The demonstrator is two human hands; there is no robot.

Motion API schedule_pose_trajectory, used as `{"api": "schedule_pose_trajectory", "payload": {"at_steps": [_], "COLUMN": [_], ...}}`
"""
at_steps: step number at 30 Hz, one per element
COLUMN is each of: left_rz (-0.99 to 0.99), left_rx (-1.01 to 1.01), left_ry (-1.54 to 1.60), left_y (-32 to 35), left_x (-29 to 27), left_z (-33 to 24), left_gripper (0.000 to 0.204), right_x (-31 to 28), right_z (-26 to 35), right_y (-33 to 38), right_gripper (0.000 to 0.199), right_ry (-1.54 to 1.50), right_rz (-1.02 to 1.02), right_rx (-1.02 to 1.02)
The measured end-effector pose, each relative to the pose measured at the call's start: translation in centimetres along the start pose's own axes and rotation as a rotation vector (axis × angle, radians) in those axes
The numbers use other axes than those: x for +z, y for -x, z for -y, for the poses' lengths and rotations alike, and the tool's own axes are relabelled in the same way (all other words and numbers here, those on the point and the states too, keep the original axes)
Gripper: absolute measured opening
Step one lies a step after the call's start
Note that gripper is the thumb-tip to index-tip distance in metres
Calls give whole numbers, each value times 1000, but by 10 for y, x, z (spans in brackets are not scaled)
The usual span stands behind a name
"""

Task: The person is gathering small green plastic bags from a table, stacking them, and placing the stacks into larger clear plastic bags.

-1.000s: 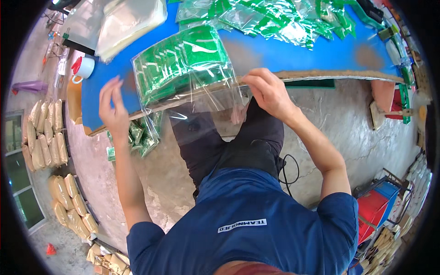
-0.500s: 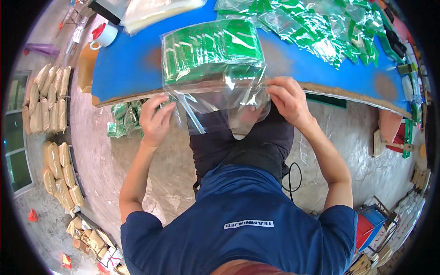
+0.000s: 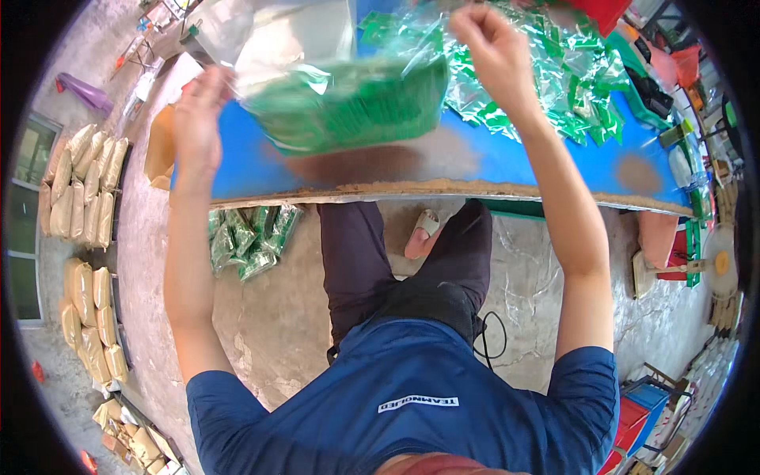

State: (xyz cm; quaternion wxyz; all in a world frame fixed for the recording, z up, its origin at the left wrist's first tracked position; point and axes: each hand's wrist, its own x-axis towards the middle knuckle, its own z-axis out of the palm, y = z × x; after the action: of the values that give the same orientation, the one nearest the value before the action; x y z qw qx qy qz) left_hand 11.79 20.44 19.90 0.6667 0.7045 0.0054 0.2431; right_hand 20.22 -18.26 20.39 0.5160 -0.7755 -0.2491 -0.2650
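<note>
A clear plastic bag [image 3: 348, 111] filled with a row of green packets is held up and tilted over the blue table [image 3: 507, 170], smeared by motion. My left hand [image 3: 199, 119] is at the bag's upper left corner, its fingers closed on the film, though blurred. At the upper right, my right hand [image 3: 499, 51] pinches the bag's other side with bent fingers. The bag's open end stretches away from me, and its packed green part hangs nearer the table's front edge.
Many loose green packets in clear film [image 3: 546, 87] lie at the table's right. A stack of clear bags [image 3: 297, 36] is behind the held bag. Filled green bags [image 3: 257, 237] sit on the floor under the table. Brown sacks [image 3: 83, 182] are piled at the left.
Both hands have swung the bag up and away from me, from the table's front edge to above the table. Its open end now points away instead of toward me.
</note>
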Motion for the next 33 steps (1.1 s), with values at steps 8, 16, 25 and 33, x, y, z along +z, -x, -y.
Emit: {"api": "schedule_pose_trajectory", "payload": {"at_steps": [8, 16, 25, 33], "left_rz": [32, 14, 15, 102], "left_rx": [77, -57, 12, 63], "left_ry": [205, 176, 88, 52], "left_y": [0, 5, 5, 14], "left_x": [-3, -7, -3, 20], "left_z": [-4, 37, 31, 48], "left_gripper": [16, 16, 16, 15], "right_x": [-15, 4, -12, -9], "right_z": [14, -33, -27, -48], "right_y": [-3, 16, 2, 28], "right_gripper": [16, 18, 19, 18], "right_ry": [-238, -161, -189, -286], "right_rz": [156, 196, 175, 232], "right_rx": [52, 148, 24, 152]}}
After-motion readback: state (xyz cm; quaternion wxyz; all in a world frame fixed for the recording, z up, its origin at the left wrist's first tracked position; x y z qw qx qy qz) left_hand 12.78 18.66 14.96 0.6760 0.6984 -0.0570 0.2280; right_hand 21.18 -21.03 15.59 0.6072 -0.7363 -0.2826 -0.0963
